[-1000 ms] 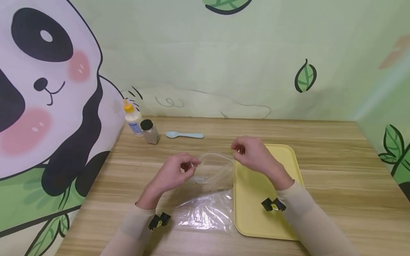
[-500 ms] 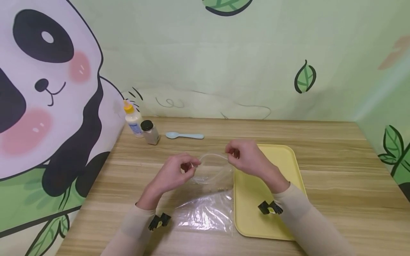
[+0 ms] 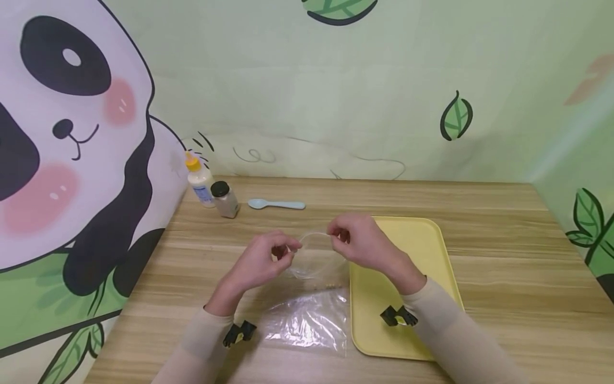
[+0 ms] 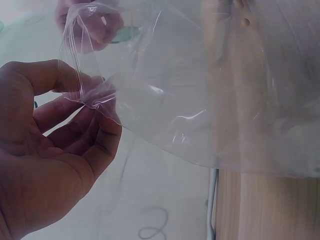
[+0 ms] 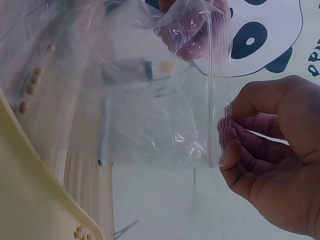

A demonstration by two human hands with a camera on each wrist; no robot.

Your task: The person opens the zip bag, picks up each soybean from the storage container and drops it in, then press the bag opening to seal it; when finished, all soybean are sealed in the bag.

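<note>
A clear zip bag (image 3: 307,322) is held up by its mouth, its lower part lying on the table. My left hand (image 3: 259,261) pinches the left end of the mouth between thumb and fingers. At the right end, my right hand (image 3: 366,242) pinches the zip strip (image 5: 212,100). The mouth bows apart into a loop between the two hands. Several round tan beans (image 5: 31,89) lie low in the bag. Under my right forearm is a yellow tray (image 3: 427,256), and a few beans (image 5: 81,233) show near its corner in the right wrist view.
A glue bottle (image 3: 201,184) with a yellow cap and a black-lidded jar (image 3: 225,200) stand at the back left of the wooden table (image 3: 508,256). A light blue spoon (image 3: 276,204) lies right of them. The painted wall (image 3: 307,96) rises behind.
My right hand has moved left and slightly down, closer to my left hand, and the bag's mouth has narrowed. The left hand stays almost still.
</note>
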